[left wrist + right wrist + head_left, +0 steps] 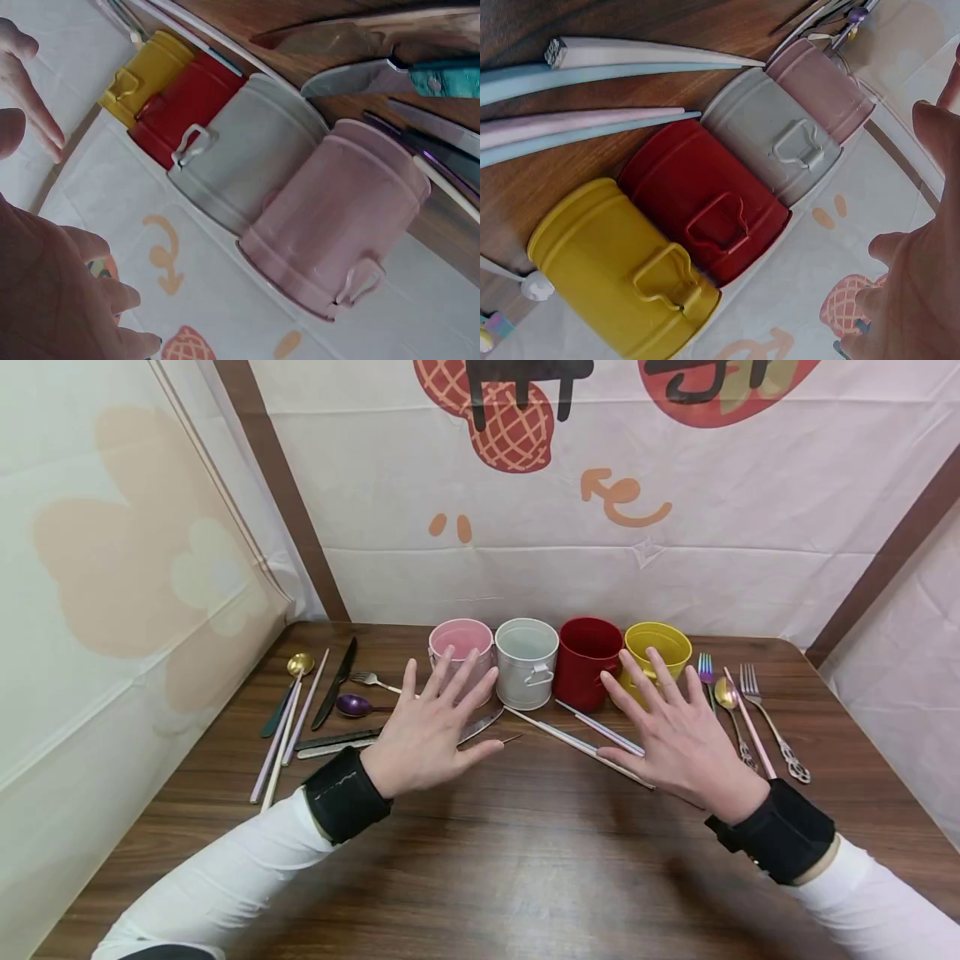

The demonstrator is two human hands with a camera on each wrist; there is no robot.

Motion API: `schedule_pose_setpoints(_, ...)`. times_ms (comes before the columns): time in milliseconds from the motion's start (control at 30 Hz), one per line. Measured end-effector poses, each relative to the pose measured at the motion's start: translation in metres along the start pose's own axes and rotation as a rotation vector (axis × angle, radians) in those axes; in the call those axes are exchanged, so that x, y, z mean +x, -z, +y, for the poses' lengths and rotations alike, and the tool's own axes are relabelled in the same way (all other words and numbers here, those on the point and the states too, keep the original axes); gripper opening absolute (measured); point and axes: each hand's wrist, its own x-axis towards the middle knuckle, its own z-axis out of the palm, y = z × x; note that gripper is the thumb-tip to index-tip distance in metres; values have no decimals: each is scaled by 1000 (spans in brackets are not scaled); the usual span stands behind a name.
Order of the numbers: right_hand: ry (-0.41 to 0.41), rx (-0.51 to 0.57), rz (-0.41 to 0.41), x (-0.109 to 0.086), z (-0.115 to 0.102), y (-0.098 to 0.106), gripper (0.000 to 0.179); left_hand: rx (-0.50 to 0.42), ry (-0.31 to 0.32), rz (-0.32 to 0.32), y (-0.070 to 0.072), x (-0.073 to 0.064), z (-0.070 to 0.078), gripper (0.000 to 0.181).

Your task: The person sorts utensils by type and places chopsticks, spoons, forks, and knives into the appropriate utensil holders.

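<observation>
Both hands are held up above the table with fingers spread, holding nothing. My left hand is in front of the pink bucket, hiding part of it and some cutlery. My right hand is before the yellow bucket, its fingers covering part of it. Between them stand a white bucket and a red bucket, all in one row. Pale chopsticks lie in front of the row. The left wrist view adds a knife with a teal handle near the pink bucket.
At the left lie a gold spoon, chopsticks, a black knife, a purple spoon and a small fork. At the right are a rainbow fork, a gold-bowled spoon, a pink chopstick and a silver fork. Fabric walls surround the table.
</observation>
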Motion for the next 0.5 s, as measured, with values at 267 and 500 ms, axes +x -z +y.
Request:
schedule_pose_setpoints(267, -72, -18, -46, 7, 19, 8, 91, -23, 75, 49, 3, 12, -25, 90)
schedule_pose_setpoints(500, -137, 13, -64, 3, 35, 2, 91, -146, 224, 21, -11, 23, -56, 104)
